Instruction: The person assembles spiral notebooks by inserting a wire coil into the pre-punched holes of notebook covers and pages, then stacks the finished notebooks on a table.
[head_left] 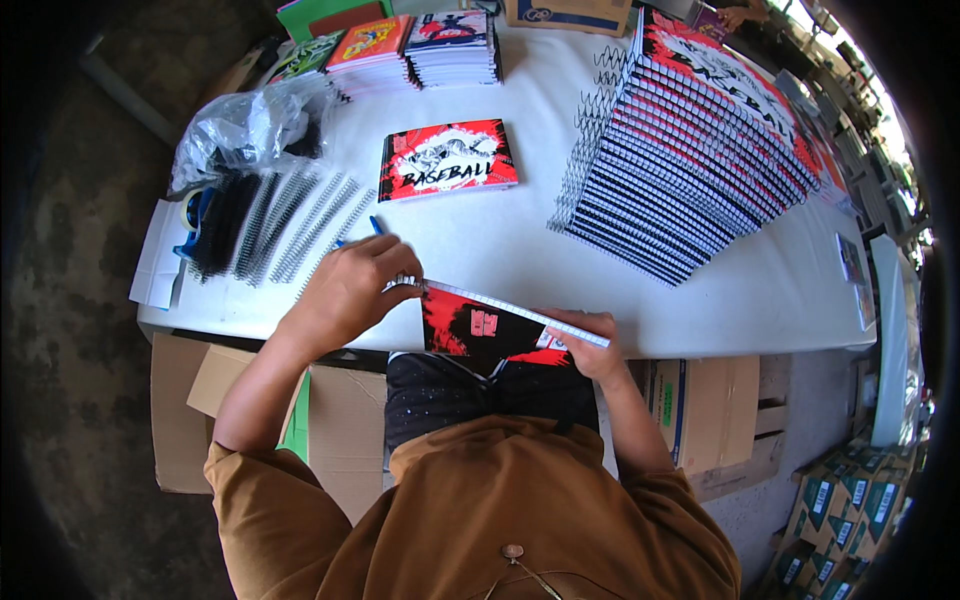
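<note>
A red and black notebook (pixel 470 322) is held at the table's front edge, its white punched edge facing up and slanting down to the right. My right hand (pixel 592 345) grips its right end, thumb and fingers on either side. At its left end, my left hand (pixel 352 285) is closed in a pinch on what looks like a spiral binding coil, mostly hidden by the fingers. Several loose dark coils (pixel 290 222) lie left of that hand. Two blue tips of a tool (pixel 376 225) show behind it. A similar notebook (pixel 447 160) lies flat farther back.
A large fanned stack of coil-bound notebooks (pixel 680 170) stands at the right. More notebook stacks (pixel 450 60), a clear plastic bag (pixel 250 130) and a tape dispenser (pixel 192 222) are at the left. Cardboard boxes (pixel 345 425) stand below the white table (pixel 700 325).
</note>
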